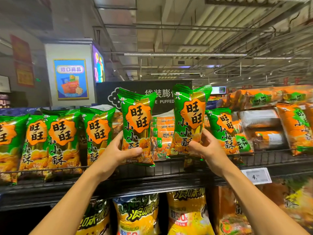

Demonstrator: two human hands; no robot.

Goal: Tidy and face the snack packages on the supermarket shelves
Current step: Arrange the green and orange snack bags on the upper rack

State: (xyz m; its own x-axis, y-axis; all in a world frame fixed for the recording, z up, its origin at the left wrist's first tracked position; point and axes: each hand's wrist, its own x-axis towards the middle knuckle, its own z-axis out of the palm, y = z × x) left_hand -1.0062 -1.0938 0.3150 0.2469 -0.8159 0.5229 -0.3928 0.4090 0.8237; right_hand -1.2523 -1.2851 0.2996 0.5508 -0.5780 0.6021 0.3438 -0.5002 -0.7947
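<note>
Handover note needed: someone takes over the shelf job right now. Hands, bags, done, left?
Left hand: grips the lower part of a green snack bag, upright, front facing out, above the top shelf.
Right hand: grips a second green bag the same way.
Done: green bags at left stand upright, fronts out.
Left: set both held bags into the gap between them; orange bags at right lie tilted and sideways, and need straightening.
</note>
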